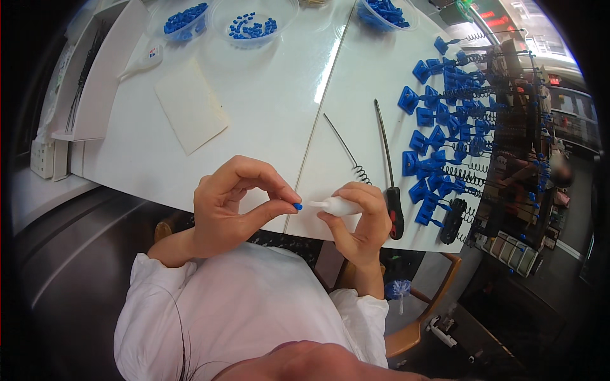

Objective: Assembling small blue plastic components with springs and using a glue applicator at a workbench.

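Between the thumb and forefinger of my left hand is a small blue plastic cap. My right hand is closed round a white squeeze bottle, its narrow nozzle pointing left at the cap. A small gap seems to part the nozzle tip from the cap. Both hands are above the table's near edge. Beyond my right hand lies a thin black wire with a coiled end. A screwdriver with a black and red handle lies to its right.
Plastic bowls of small blue parts stand at the far side. A cream sheet and another white bottle lie at left, near a white rack. Many blue bases with black coiled wires crowd the table's right edge.
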The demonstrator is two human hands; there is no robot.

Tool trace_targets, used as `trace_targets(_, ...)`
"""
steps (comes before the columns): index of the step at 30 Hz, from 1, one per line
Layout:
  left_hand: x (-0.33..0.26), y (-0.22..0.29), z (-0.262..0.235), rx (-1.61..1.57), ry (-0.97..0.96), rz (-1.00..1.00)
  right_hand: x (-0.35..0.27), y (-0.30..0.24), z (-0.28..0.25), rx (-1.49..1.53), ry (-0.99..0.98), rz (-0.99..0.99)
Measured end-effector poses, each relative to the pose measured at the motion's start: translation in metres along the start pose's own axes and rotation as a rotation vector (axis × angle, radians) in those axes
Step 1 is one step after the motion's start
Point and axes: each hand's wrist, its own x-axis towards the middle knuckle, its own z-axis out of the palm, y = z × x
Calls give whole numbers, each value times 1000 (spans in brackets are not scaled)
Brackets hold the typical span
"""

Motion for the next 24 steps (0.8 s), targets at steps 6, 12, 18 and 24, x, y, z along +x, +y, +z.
trace_targets(6, -2, 5, 1, 50, 23, 29, -8, 9, -4, 305, -6, 130)
trace_targets(12, -3, 5, 1, 99, 4, 67, -5, 7, -6, 561, 0, 301)
trace_targets(18, -5, 4, 1, 108, 17, 76, -4, 7, -7, 774, 82, 422)
trace_targets(24, -4, 4, 4, 123, -1, 115, 3, 5, -4, 1048, 178, 567)
